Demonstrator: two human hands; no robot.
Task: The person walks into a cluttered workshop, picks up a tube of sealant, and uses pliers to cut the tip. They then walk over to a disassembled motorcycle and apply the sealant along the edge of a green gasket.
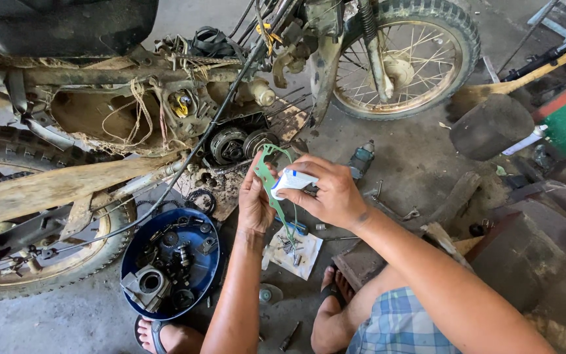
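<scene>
A: Left hand [255, 200]?
B: Raised upright, palm turned right, forearm rising straight from the bottom edge of the view. Fingers closed on a green gasket [271, 178], pinched along its left side.

A: And the gasket itself?
B: Held in the air at mid-view, thin and looped, upper end near the engine [237, 144], lower end trailing down toward a sheet of paper [295, 252] on the floor [401, 157].

A: Right hand [327, 190]?
B: Coming in from the right, forearm slanting up from the lower right corner, wrist bent, knuckles upward. Fingers wrapped round a small white tube [293, 180] with a blue patch, its end pressed against the gasket. Thumb tucked under; hard to see.

A: Both hands gripping, then?
B: Yes, left closed on the gasket, right closed on the tube, the two touching in between.

A: Around them?
B: Stripped motorcycle [132, 98] across the top and left, front wheel [404, 56] at the upper edge, rear wheel [40, 216] at the left edge. Blue basin [207, 265] full of dark engine parts just below the left wrist, on the floor. Small bolts lying on the paper. Two feet in sandals near the bottom edge, one [162, 335] beneath the basin, one [332, 301] beside the paper. Checked blue shorts [397, 324] at the lower right.
</scene>
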